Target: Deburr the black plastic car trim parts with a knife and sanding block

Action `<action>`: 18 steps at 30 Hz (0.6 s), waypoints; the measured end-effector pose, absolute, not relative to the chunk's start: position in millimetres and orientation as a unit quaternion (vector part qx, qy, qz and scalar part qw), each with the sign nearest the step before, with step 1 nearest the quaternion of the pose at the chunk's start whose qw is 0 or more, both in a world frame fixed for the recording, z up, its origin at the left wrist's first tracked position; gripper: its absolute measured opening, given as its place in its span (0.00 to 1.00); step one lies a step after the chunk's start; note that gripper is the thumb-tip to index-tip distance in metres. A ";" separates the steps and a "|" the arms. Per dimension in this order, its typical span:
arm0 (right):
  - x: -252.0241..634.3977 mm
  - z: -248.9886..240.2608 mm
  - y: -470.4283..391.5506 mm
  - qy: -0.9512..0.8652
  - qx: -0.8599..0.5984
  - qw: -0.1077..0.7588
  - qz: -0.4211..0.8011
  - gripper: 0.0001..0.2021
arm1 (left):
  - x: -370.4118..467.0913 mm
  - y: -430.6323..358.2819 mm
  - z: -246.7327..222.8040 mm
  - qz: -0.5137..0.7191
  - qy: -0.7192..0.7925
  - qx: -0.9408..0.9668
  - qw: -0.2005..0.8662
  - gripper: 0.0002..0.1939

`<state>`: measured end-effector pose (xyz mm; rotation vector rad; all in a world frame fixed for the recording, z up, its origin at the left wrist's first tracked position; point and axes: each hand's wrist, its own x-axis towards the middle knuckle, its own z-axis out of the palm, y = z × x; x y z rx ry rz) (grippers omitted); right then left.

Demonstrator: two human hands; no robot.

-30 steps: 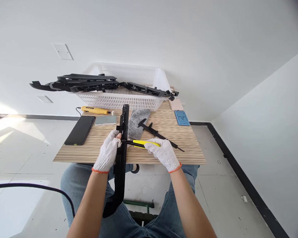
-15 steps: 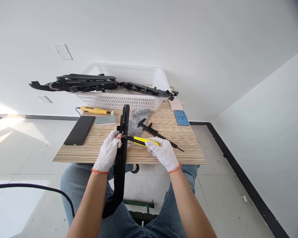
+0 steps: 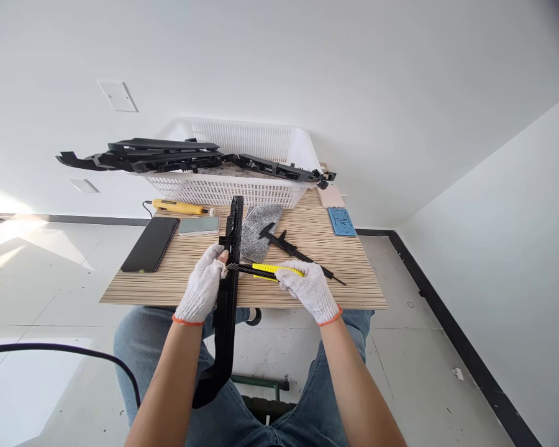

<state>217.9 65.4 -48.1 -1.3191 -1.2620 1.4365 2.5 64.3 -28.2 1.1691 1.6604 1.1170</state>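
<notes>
In a white knitted glove with a bare thumb tip, my left hand [image 3: 204, 282] is closed around a long black plastic trim piece [image 3: 226, 316]. The piece stands lengthwise before me, its far end over the table and its curved near end over my lap. My gloved right hand [image 3: 305, 287] grips a yellow and black utility knife [image 3: 265, 270]. The knife points left, and its blade end lies across the trim piece close to my left thumb. Whether the blade touches the plastic I cannot tell.
Behind stands a white plastic basket [image 3: 223, 189] with several black trim pieces [image 3: 168, 155] across it. On the striped table [image 3: 153, 288] lie a black phone [image 3: 149, 244], a yellow corded rotary tool [image 3: 179, 207], a grey block [image 3: 199, 225], a grey cloth [image 3: 256, 239], black calipers [image 3: 291, 248] and a blue card [image 3: 341, 221].
The knife's blade end has moved slightly toward me along the trim piece, and my right hand has shifted a little with it. My left hand and the trim piece stay nearly still.
</notes>
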 end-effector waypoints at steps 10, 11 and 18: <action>217.3 -44.2 65.3 -0.546 -0.516 0.365 0.550 0.19 | 4.3 62.7 -26.9 0.464 0.627 0.445 0.440 0.18; 217.4 -44.4 65.3 -0.547 -0.516 0.365 0.549 0.19 | 4.4 62.7 -26.7 0.466 0.626 0.444 0.441 0.18; 218.1 -41.1 64.5 -0.560 -0.505 0.354 0.553 0.15 | -0.1 65.2 -37.8 0.468 0.649 0.418 0.430 0.10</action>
